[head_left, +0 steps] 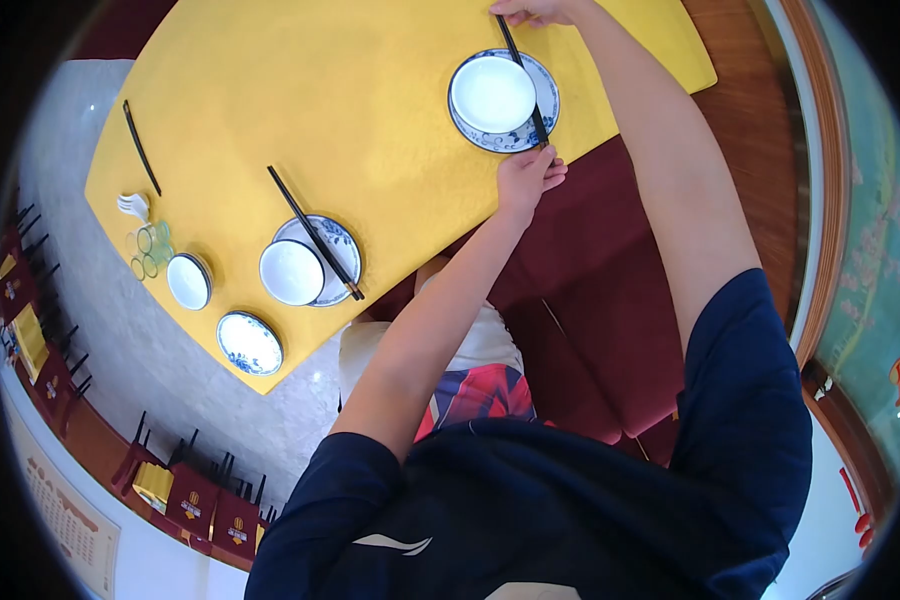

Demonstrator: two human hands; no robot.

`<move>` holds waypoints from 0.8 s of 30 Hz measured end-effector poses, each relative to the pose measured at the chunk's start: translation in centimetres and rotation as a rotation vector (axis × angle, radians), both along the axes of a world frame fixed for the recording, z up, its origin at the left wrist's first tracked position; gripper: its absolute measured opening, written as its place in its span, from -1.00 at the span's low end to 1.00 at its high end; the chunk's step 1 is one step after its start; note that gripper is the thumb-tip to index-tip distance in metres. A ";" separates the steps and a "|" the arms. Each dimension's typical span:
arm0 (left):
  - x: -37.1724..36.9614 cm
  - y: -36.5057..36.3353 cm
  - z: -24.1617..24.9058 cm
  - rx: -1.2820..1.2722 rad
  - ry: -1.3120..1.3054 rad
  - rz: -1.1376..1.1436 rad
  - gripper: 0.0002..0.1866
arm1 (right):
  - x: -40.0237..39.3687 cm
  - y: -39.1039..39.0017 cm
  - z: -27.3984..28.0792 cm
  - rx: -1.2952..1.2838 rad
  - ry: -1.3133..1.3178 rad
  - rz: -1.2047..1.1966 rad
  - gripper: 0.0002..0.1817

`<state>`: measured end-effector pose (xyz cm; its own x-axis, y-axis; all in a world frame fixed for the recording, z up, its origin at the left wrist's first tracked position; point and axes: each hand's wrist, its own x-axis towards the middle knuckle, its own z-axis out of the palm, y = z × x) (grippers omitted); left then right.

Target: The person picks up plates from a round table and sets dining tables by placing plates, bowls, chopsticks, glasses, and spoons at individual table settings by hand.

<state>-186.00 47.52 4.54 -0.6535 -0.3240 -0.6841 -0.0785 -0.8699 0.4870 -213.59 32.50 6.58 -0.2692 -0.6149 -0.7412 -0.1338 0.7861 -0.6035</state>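
A pair of black chopsticks [540, 122] lies across the right side of a blue-patterned plate [511, 142], beside the white bowl [493, 94] on it. My left hand [530, 182] pinches their near end at the table edge. At the far end, my right hand [540, 10] grips the chopsticks, partly cut off by the top of the view. To the left, another white bowl [291, 272] sits on a patterned plate [342, 246]. More black chopsticks [310, 228] rest across that plate.
On the yellow tablecloth [370, 110] at left are stacked bowls [189, 281], patterned plates [250, 343], several glasses [150, 248], white spoons [133, 206] and black chopsticks [142, 148]. A dark red bench [590, 290] runs along the near edge; a wooden surface [755, 140] is at right.
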 end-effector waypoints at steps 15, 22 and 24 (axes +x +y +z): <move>15.2 -2.1 6.4 -0.512 0.103 -0.506 -0.64 | 8.1 12.8 5.9 -0.589 0.373 -0.520 -0.56; 39.1 -9.9 10.1 -0.278 -0.232 -0.109 -0.66 | 28.3 25.5 8.9 -0.498 0.312 -0.849 -0.76; 44.8 -13.7 9.9 -0.362 -0.419 0.090 -0.69 | 33.2 27.2 8.5 -0.360 0.287 -0.829 -0.81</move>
<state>-141.17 33.78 14.49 -0.3089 -0.6284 -0.7139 -0.2623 -0.6652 0.6990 -180.38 59.75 15.07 -0.8652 -0.3249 -0.3820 0.2025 0.4705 -0.8588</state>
